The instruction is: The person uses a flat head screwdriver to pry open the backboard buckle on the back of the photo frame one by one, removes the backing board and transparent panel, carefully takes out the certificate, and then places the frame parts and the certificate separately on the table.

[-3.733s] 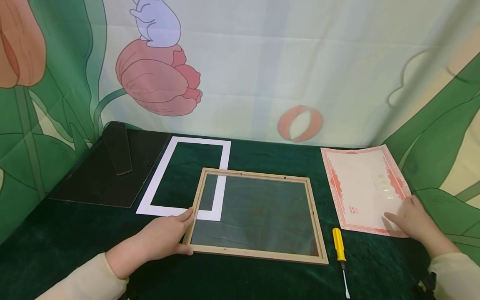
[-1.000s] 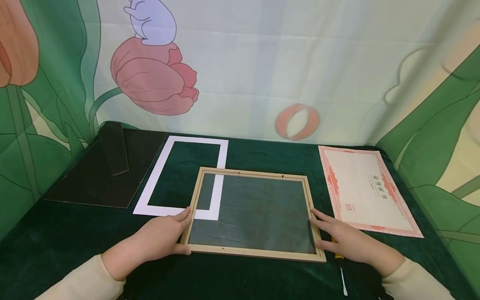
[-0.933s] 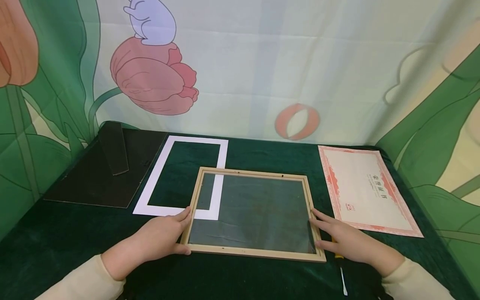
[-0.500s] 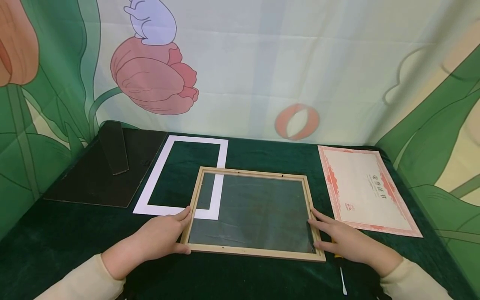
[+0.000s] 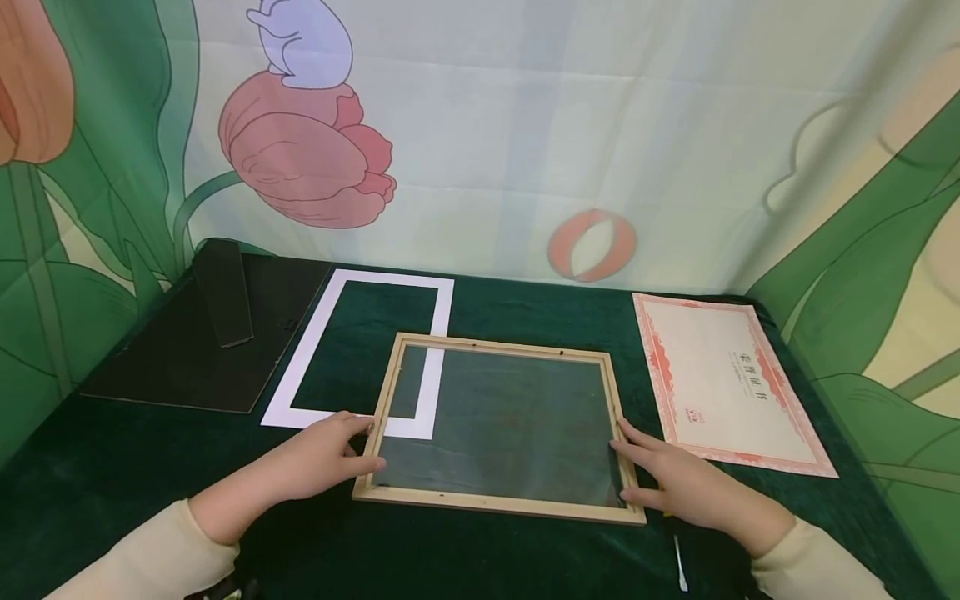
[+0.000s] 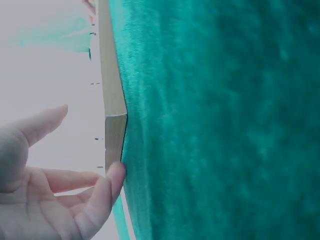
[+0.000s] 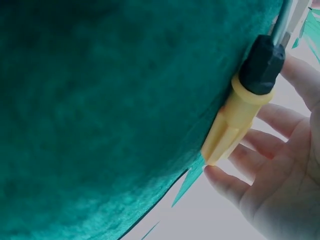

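Note:
A light wooden picture frame (image 5: pixel 510 505) with a clear pane lies flat, its upper left part over a white mat (image 5: pixel 302 358). At its left side is my left hand (image 5: pixel 311 462); the left wrist view shows fingertips touching the outer side of the frame (image 6: pixel 112 75) and the thumb (image 6: pixel 47 122) held apart. My right hand (image 5: pixel 693 490) rests its fingertips on the right rail, fingers extended. Beneath that hand lies a screwdriver (image 5: pixel 679 560), its handle mostly hidden in the head view. In the right wrist view its yellow handle (image 7: pixel 232 125) shows beside the fingers, not held.
At the back left lies a black backing board (image 5: pixel 172 358) with a stand leg (image 5: pixel 225 300). A red-bordered certificate (image 5: pixel 712 375) is on the right. Everything sits on dark green cloth (image 5: pixel 450 558), with a printed curtain (image 5: pixel 480 150) behind.
My right hand has left the certificate and come left to the frame's right rail. More recently my left thumb has lifted from the frame's lower left corner. The frame is almost unmoved.

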`<action>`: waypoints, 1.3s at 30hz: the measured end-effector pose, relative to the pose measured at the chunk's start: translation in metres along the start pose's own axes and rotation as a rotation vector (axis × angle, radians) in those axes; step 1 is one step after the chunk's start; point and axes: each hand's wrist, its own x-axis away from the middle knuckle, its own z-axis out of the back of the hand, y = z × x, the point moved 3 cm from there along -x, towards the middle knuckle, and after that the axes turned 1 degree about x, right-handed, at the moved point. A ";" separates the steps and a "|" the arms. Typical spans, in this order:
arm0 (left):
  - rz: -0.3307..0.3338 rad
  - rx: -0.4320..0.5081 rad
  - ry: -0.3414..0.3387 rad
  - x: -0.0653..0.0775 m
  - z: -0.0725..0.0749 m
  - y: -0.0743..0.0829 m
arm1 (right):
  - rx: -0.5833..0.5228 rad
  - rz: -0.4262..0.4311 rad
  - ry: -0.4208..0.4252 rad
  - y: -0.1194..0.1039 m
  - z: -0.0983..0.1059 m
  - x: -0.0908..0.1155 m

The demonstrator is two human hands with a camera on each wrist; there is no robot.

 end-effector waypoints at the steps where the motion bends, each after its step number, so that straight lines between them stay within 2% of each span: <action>1: 0.013 0.058 -0.004 -0.001 0.001 -0.001 | 0.004 0.000 0.001 0.000 0.000 0.000; 8: 0.077 0.379 -0.094 0.000 0.007 -0.007 | 0.016 0.006 0.010 -0.002 0.001 0.001; 15: 0.126 0.640 -0.106 0.001 0.010 -0.010 | 0.024 0.020 0.020 -0.002 0.004 0.001; 18: 0.121 0.725 -0.113 -0.001 0.010 -0.011 | 0.017 0.023 0.011 -0.002 0.004 0.001; 24: 0.062 0.877 -0.139 -0.006 0.007 -0.011 | -0.003 0.014 0.002 0.000 0.002 0.000; 32: 0.062 1.083 -0.179 -0.007 0.002 -0.007 | -0.021 -0.008 0.008 -0.001 0.002 0.001; 39: 0.087 1.231 -0.167 -0.009 0.000 -0.002 | -0.056 -0.030 0.000 0.001 0.002 0.001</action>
